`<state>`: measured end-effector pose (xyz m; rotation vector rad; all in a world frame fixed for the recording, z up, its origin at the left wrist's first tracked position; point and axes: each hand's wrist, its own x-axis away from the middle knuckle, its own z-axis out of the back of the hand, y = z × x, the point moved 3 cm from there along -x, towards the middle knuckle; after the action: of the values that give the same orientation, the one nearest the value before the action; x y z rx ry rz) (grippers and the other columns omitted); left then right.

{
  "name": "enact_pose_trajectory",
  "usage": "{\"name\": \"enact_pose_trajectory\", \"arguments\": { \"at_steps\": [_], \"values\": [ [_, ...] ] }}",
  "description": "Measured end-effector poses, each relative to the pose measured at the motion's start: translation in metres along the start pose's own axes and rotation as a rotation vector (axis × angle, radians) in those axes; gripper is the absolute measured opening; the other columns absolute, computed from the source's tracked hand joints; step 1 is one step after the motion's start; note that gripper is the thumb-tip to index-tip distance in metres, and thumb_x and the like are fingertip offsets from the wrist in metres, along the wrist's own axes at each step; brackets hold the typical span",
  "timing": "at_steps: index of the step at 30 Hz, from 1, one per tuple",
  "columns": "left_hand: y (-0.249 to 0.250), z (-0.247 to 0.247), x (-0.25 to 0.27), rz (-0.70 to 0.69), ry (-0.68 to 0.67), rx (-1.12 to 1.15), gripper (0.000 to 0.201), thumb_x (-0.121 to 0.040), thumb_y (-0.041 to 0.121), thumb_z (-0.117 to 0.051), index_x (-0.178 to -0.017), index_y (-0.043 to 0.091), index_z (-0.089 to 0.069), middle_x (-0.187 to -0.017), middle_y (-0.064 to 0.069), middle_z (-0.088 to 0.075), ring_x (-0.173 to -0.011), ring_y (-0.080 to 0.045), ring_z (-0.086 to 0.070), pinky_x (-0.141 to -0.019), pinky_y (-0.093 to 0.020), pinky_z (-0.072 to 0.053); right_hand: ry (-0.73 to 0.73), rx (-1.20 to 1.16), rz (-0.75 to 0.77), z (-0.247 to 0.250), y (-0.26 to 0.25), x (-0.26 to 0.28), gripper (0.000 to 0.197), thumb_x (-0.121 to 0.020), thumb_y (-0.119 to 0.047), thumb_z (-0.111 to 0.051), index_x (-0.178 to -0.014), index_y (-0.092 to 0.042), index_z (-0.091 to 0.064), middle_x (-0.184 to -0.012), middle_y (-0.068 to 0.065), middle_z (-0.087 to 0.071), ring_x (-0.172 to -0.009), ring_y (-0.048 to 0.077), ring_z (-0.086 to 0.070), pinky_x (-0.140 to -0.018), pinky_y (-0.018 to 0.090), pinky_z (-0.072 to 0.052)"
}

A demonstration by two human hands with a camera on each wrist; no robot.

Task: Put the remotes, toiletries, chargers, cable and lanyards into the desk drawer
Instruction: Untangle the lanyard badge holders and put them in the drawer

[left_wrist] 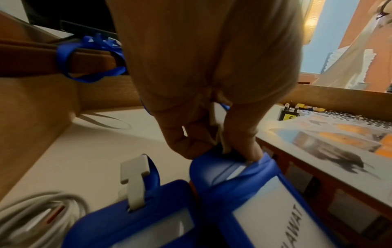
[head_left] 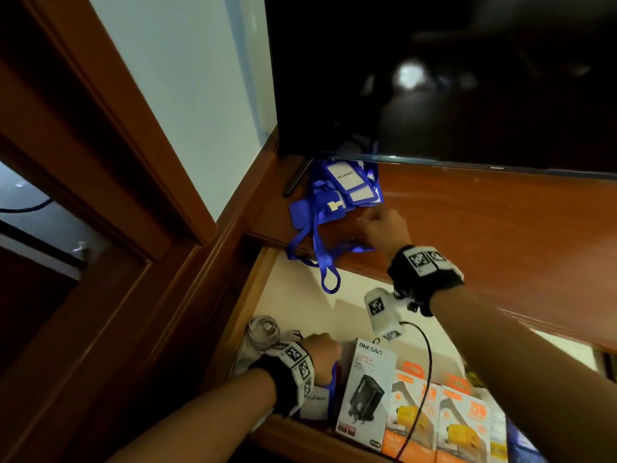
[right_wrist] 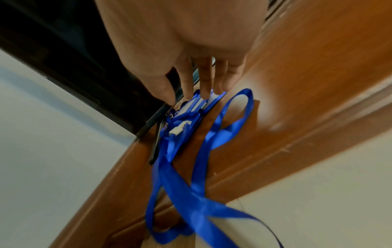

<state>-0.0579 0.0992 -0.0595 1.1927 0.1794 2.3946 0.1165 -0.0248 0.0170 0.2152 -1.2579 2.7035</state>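
Observation:
A heap of blue lanyards (head_left: pixel 337 192) with badge holders lies on the desk top under the TV's left corner, its straps (right_wrist: pixel 191 184) hanging over the desk edge into the open drawer (head_left: pixel 334 295). My right hand (head_left: pixel 370 218) reaches to that heap with straight fingers (right_wrist: pixel 204 80), the tips at the badge holders (right_wrist: pixel 191 107). Inside the drawer, my left hand (head_left: pixel 325 345) pinches the top of a blue lanyard badge holder (left_wrist: pixel 265 201) marked with dark letters. A second badge holder (left_wrist: pixel 135 216) lies beside it.
In the drawer lie a coiled white cable (head_left: pixel 263 332), a grey charger box (head_left: pixel 365 392) and orange charger boxes (head_left: pixel 437 419). A black TV (head_left: pixel 467 78) stands on the desk (head_left: pixel 500 228), with its foot (head_left: pixel 295 178) beside the lanyards. A wooden door frame rises at the left.

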Motion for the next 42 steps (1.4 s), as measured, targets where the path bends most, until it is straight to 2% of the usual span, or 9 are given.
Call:
{"name": "enact_pose_trajectory", "arguments": {
  "at_steps": [6, 14, 21, 25, 28, 32, 35, 38, 42],
  "values": [
    [-0.011, -0.005, -0.023, -0.110, 0.010, -0.052, 0.011, -0.080, 0.009, -0.063, -0.083, -0.001, -0.063, -0.099, -0.022, -0.059, -0.088, -0.038, -0.061, -0.075, -0.040, -0.053, 0.084, 0.366, 0.033, -0.008, -0.021, -0.057, 0.056, -0.087, -0.038, -0.057, -0.134, -0.009, -0.044, -0.136, 0.013, -0.041, -0.125, 0.034, -0.035, -0.101, 0.043, -0.034],
    [-0.013, -0.003, -0.036, -0.136, 0.032, 0.086, 0.057, -0.071, 0.017, -0.080, -0.114, 0.005, -0.043, -0.113, -0.019, -0.056, -0.097, -0.038, -0.059, -0.079, -0.045, -0.049, 0.044, 0.562, -0.066, -0.024, -0.037, -0.093, 0.078, -0.081, -0.057, -0.060, -0.137, -0.007, -0.039, -0.147, 0.013, -0.027, -0.132, 0.037, -0.026, -0.103, 0.051, -0.030],
    [-0.023, -0.002, -0.032, -0.082, 0.131, 0.229, 0.047, -0.080, 0.030, -0.070, -0.117, 0.014, -0.047, -0.123, -0.008, -0.051, -0.111, -0.027, -0.051, -0.091, -0.039, -0.046, 0.135, 0.534, -0.051, -0.010, -0.041, -0.089, 0.079, -0.073, -0.053, -0.070, -0.133, -0.009, -0.044, -0.146, 0.011, -0.029, -0.133, 0.037, -0.024, -0.105, 0.053, -0.027],
    [-0.038, 0.020, -0.023, -0.008, 0.309, 0.433, 0.031, -0.082, 0.033, -0.065, -0.108, 0.019, -0.056, -0.112, 0.001, -0.056, -0.101, -0.018, -0.056, -0.089, -0.034, -0.047, 0.137, 0.354, -0.069, 0.011, -0.038, -0.068, 0.064, -0.068, -0.055, -0.072, -0.113, -0.013, -0.057, -0.133, 0.009, -0.045, -0.126, 0.033, -0.034, -0.100, 0.051, -0.031],
    [-0.046, 0.048, -0.014, 0.006, 0.534, 0.664, 0.017, -0.080, 0.029, -0.065, -0.095, 0.021, -0.064, -0.095, 0.004, -0.066, -0.088, -0.013, -0.062, -0.086, -0.035, -0.052, 0.177, 0.061, -0.132, 0.033, -0.032, -0.040, 0.045, -0.067, -0.050, -0.076, -0.083, -0.012, -0.058, -0.097, 0.009, -0.060, -0.096, 0.028, -0.056, -0.077, 0.040, -0.049],
    [-0.038, 0.095, 0.008, -0.017, 0.772, 1.022, 0.012, -0.083, 0.035, -0.062, -0.076, 0.026, -0.062, -0.074, 0.000, -0.066, -0.071, -0.015, -0.064, -0.075, -0.037, -0.053, 0.232, -0.364, -0.171, 0.068, -0.022, 0.004, 0.031, -0.071, -0.037, -0.078, -0.082, -0.012, -0.063, -0.066, -0.004, -0.057, -0.047, -0.001, -0.053, -0.040, 0.016, -0.039],
    [-0.012, 0.145, 0.029, -0.107, 0.866, 1.225, 0.024, -0.096, 0.030, -0.050, -0.081, 0.018, -0.063, -0.073, 0.000, -0.067, -0.060, -0.006, -0.061, -0.062, -0.024, -0.047, 0.340, -0.441, -0.092, 0.089, -0.022, 0.041, 0.050, -0.068, -0.038, -0.079, -0.107, -0.012, -0.062, -0.088, -0.003, -0.065, -0.068, 0.002, -0.060, -0.053, 0.013, -0.041],
    [0.025, 0.188, 0.044, -0.225, 0.777, 1.323, 0.030, -0.097, 0.038, -0.045, -0.100, 0.015, -0.064, -0.090, -0.002, -0.068, -0.078, -0.011, -0.064, -0.062, -0.018, -0.047, 0.373, -0.385, 0.013, 0.100, -0.024, 0.082, 0.047, -0.071, -0.033, -0.079, -0.110, -0.018, -0.056, -0.088, -0.013, -0.059, -0.071, -0.004, -0.055, -0.055, 0.007, -0.042],
    [0.061, 0.215, 0.046, -0.264, 0.799, 1.306, 0.038, -0.069, 0.054, -0.065, -0.085, 0.020, -0.067, -0.096, -0.006, -0.072, -0.090, -0.023, -0.068, -0.087, -0.046, -0.055, 0.374, -0.264, 0.140, 0.106, -0.022, 0.121, 0.056, -0.067, -0.035, -0.082, -0.111, -0.018, -0.053, -0.092, -0.012, -0.057, -0.077, -0.003, -0.057, -0.064, 0.011, -0.050]
  ]
}}
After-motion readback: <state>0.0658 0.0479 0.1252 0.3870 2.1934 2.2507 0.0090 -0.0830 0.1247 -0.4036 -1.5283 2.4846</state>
